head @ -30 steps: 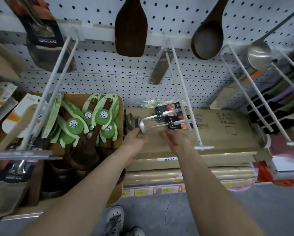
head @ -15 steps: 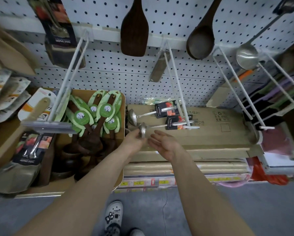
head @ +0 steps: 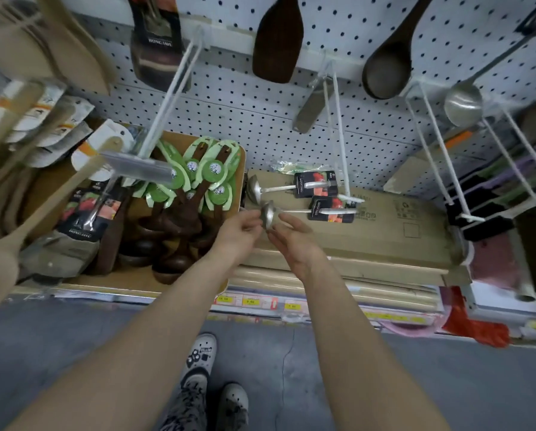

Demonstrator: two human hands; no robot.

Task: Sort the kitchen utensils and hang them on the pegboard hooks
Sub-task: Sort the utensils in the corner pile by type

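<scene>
We read "HONGJAYU" in white on the black card [head: 159, 42] hanging far above and left of our left hand [head: 240, 233]. The same word shows, blurred, on the black pack [head: 82, 233] well left of that hand. Below both hands, yellow price tags [head: 250, 301] carry digits we cannot make out. Right of our right hand [head: 294, 247], the print on the cardboard box [head: 385, 237] and on the label [head: 330, 209] of the ladle [head: 291, 210] is too small to read.

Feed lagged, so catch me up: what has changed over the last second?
The left hand drew the nearer carded steel ladle off its twin, toward the person. The right hand now pinches its bowl too. The other steel ladle stays on the cardboard box.
</scene>
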